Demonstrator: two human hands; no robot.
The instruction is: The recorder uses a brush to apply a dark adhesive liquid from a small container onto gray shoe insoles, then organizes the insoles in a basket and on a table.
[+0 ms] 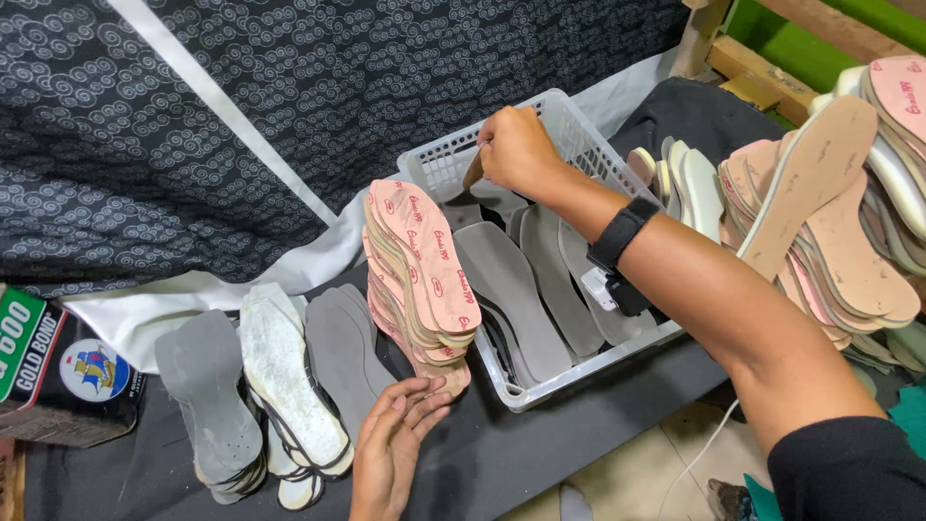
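So the risky bit here was that leaning stack of pink insoles (420, 275); it stood propped against the outside wall of the white plastic basket (598, 145) and tilted left over the black cloth, with nothing on its open side except the left hand (394, 446); I'd guess a nudge to the basket or a slip of that hand could have fanned the whole pile out over the grey soles (340, 349) lying beside it. Second worry was the right forearm; it crossed right over the basket and sat just beside the big heap of tan and pink insoles (820, 203) on the right, so an elbow swing might have knocked some of those down too.

Grip-wise: the right hand (516, 150) was up at the far end of the basket, fingers curled closed and pinching a thin brownish piece (474, 171) by its top edge; couldn't tell what that piece was, most of it hid behind the hand and the pink stack. The left hand was open and flat, fingers stretched out loosely, fingertips touching the bottom of the pink stack; it held nothing, more of a steadying rest than a grasp. Grey insoles (511, 294) lay on edge inside the basket under the right wrist.
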